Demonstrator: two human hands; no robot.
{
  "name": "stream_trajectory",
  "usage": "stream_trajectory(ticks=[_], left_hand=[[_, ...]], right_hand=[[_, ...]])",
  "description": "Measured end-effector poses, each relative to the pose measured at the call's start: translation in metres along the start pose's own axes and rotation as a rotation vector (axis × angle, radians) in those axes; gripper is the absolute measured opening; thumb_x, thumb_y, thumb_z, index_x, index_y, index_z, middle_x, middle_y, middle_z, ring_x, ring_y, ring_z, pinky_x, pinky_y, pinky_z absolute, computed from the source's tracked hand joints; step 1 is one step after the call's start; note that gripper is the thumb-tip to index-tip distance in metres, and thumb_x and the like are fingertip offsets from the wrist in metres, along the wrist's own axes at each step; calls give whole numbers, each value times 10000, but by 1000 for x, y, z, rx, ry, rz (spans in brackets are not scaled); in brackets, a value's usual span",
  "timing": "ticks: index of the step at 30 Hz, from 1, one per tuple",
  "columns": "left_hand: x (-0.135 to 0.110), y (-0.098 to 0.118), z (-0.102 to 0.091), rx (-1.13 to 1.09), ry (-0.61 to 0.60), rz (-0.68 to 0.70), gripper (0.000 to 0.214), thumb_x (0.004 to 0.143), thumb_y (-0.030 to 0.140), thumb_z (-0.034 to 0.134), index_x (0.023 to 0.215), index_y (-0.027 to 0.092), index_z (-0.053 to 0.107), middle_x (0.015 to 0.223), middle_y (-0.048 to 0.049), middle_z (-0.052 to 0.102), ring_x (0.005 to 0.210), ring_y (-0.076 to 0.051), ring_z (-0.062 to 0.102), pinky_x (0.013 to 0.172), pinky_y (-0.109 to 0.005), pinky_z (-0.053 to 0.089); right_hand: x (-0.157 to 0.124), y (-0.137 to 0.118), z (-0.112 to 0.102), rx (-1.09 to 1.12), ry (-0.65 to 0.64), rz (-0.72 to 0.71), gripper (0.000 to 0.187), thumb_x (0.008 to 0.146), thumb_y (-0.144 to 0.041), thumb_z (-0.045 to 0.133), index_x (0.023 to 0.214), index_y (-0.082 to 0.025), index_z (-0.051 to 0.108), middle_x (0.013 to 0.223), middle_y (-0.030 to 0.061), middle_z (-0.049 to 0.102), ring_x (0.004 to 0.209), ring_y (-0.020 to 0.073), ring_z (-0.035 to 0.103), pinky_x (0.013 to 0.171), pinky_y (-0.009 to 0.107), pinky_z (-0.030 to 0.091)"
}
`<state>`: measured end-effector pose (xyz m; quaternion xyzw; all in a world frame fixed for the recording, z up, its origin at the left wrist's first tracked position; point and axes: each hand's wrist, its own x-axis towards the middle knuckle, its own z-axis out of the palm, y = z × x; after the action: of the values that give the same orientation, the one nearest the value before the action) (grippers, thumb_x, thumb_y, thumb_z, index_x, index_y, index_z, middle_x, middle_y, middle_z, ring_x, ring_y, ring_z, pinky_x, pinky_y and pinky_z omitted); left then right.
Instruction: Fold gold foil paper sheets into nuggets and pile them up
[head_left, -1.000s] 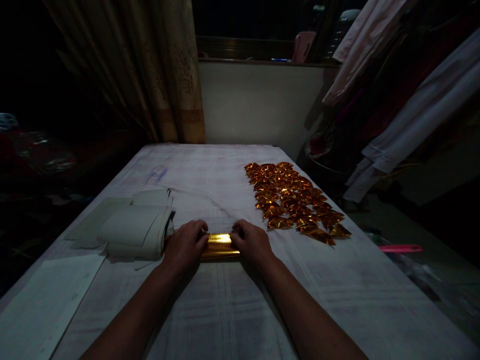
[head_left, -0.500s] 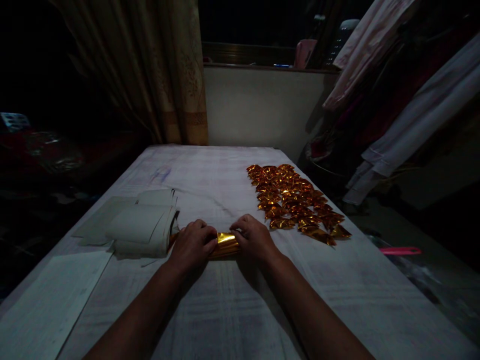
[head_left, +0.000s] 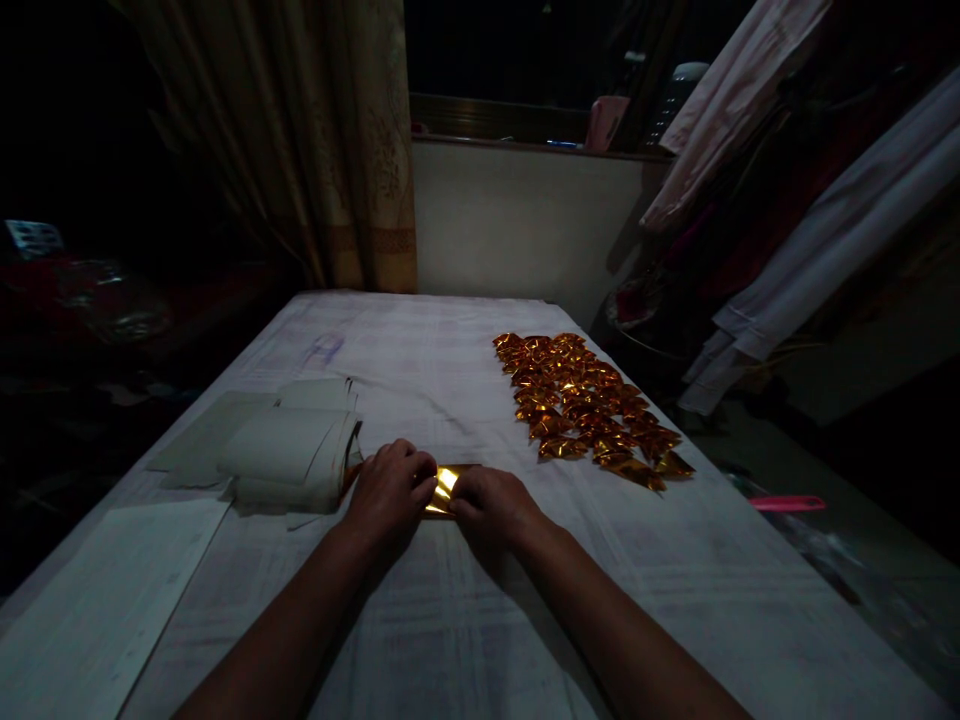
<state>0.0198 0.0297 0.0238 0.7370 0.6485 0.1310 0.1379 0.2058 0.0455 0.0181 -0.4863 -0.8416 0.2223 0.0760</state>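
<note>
A strip of shiny gold foil paper (head_left: 445,484) lies on the cloth-covered table between my hands. My left hand (head_left: 391,490) is closed on its left end, thumb and fingers pinching the edge. At the other end my right hand (head_left: 491,503) is closed with the fingertips pressed onto the foil near its right side. The palms and part of the foil are hidden beneath the fingers. Left of my left hand, a stack of pale paper sheets (head_left: 281,450) curls over, with a bit of gold showing at its right edge.
Rows of folded gold foil pieces (head_left: 585,400) cover the table's right side. A flat white sheet (head_left: 97,590) lies at the front left. Beyond are a curtain (head_left: 375,150), hanging clothes (head_left: 840,230) and a pink handle (head_left: 787,503) off the right edge.
My right hand has moved slightly left and down along the foil, its fingers curling lower. The foil looks flatter now. My left hand stays nearly in place.
</note>
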Motion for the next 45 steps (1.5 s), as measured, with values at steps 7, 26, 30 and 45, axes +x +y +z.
stream_trajectory(ticks=[7, 26, 30, 45], left_hand=[[-2, -2, 4, 34, -2, 24, 152, 907, 314, 607, 998, 254, 712, 1062, -55, 631, 1049, -248, 574, 893, -370, 406], [-6, 0, 6, 116, 19, 56, 165, 943, 307, 577, 1041, 242, 691, 1090, -71, 629, 1072, -270, 571, 900, -389, 396], [-7, 0, 6, 114, 16, 59, 166, 941, 313, 576, 1040, 236, 684, 1093, -74, 628, 1070, -269, 576, 900, -389, 398], [-27, 20, 14, 116, 96, 11, 347, 834, 450, 681, 1070, 200, 633, 1138, -93, 613, 1141, -306, 536, 974, -441, 376]], right_hand=[[-11, -16, 5, -79, 87, 114, 126, 909, -301, 625, 927, -216, 715, 994, 66, 733, 899, 202, 652, 698, 273, 379], [-31, 10, 9, -109, 283, -166, 556, 938, -285, 560, 1476, -178, 471, 1520, 163, 490, 1407, 292, 430, 1169, 508, 291], [-39, 6, 23, -174, 43, -201, 686, 978, -493, 526, 1558, -171, 351, 1628, 162, 306, 1516, 330, 243, 1211, 616, 154], [-59, 21, 10, -207, -94, -195, 703, 992, -565, 499, 1589, -260, 289, 1655, 143, 213, 1537, 346, 155, 1211, 644, 114]])
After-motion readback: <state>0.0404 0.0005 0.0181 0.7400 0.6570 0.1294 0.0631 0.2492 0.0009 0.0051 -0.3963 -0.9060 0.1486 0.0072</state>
